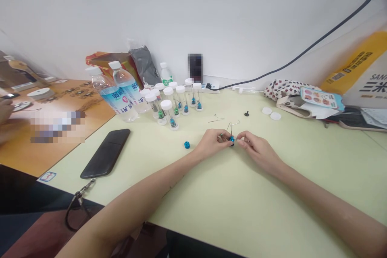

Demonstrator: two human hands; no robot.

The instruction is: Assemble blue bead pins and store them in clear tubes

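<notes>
My left hand [211, 144] is closed in a pinch on a small shiny blue piece [231, 140] with thin metal wires rising from it, just above the table. From the right, my right hand [260, 149] pinches a thin metal wire [237, 140] whose tip meets the blue piece. A second blue piece [187, 144] lies on the table to the left of my left hand. Beyond my hands lie loose thin wires [222, 118] and a small black part [246, 113]. Several clear tubes with white caps [166, 105] stand at the back left, holding blue or green pieces.
A black phone [105, 153] lies at the left, near two large water bottles [125, 84]. White discs [275, 116] and a patterned pouch [282, 90] are at the right. A dark cable [290, 64] runs to a power strip [211, 87]. Another person's hand [4, 111] shows far left.
</notes>
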